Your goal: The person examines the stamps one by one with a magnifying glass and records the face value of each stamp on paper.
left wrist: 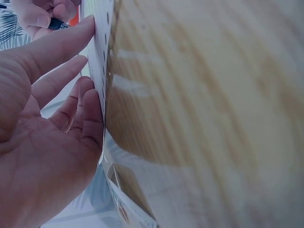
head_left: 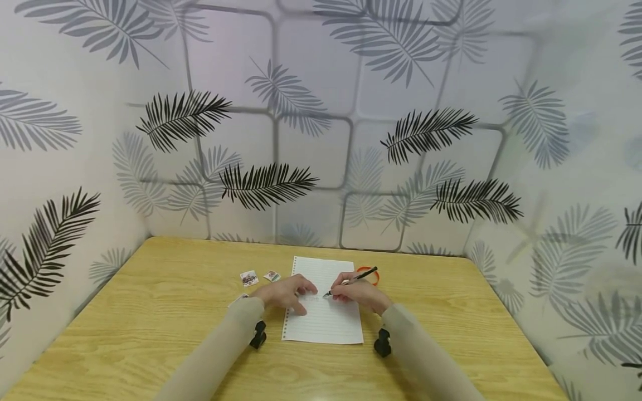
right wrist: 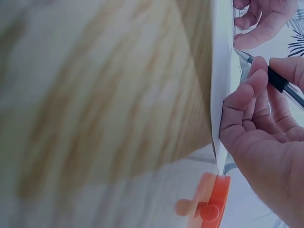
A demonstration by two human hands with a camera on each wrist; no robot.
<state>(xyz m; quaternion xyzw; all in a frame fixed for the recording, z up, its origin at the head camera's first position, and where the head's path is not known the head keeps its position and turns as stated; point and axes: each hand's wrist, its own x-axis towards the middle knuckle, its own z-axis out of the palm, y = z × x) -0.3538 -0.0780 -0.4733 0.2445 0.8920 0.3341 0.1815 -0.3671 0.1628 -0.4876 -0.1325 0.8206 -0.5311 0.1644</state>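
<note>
A sheet of lined, hole-edged paper (head_left: 326, 326) lies on the wooden table, with a short line of faint writing across its middle. My right hand (head_left: 362, 292) pinches a black pen (right wrist: 278, 80) between thumb and fingers, its tip at the page and its side resting on the sheet. On the left part of the same sheet rests my left hand (head_left: 285, 292), fingers spread and slightly bent, holding nothing. Its fingertips touch the paper in the left wrist view. The written words are too small to read.
Two small printed picture pieces, one (head_left: 248, 278) left of the other (head_left: 272, 275), lie beyond my left hand. Another pale piece (head_left: 236, 301) is partly hidden by the left arm. An orange round object (right wrist: 218, 197) sits right of the paper. Leaf-patterned walls (head_left: 311, 223) border the table.
</note>
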